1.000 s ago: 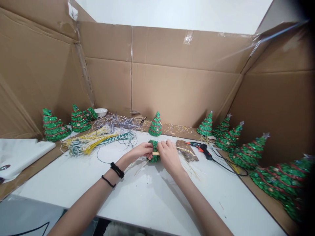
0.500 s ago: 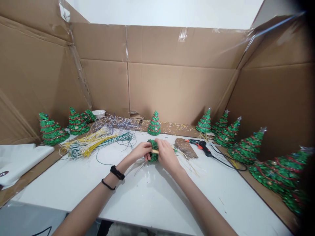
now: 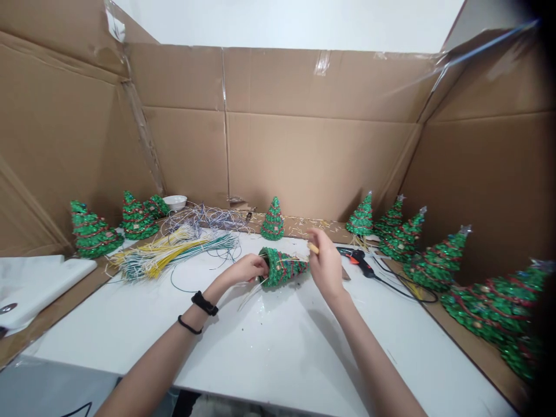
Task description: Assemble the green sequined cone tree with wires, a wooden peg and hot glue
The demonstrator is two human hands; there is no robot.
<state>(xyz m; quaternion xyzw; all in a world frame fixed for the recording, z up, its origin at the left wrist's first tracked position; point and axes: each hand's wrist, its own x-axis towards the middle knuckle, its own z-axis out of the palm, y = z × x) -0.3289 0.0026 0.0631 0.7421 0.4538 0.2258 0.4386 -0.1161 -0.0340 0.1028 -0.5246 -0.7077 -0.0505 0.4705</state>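
My left hand (image 3: pixel 247 269) is closed on the open base of a small green sequinned Christmas tree cone (image 3: pixel 283 267) that lies on its side on the white table (image 3: pixel 269 341), tip pointing right. My right hand (image 3: pixel 326 263) is raised just right of the cone's tip, fingers pinched on a short tan stick (image 3: pixel 313 248). Thin straw-coloured strands trail from under the cone.
A black and orange glue gun (image 3: pixel 357 259) with its cable lies right of my right hand. Bundles of yellow, green and white wires (image 3: pixel 169 250) lie at the left. Finished green trees (image 3: pixel 434 263) line the right and left sides. Cardboard walls (image 3: pixel 313 156) enclose the table.
My right hand has lifted off the cone and moved right and up with the tan stick. The cone now shows fully, lying on its side in my left hand.
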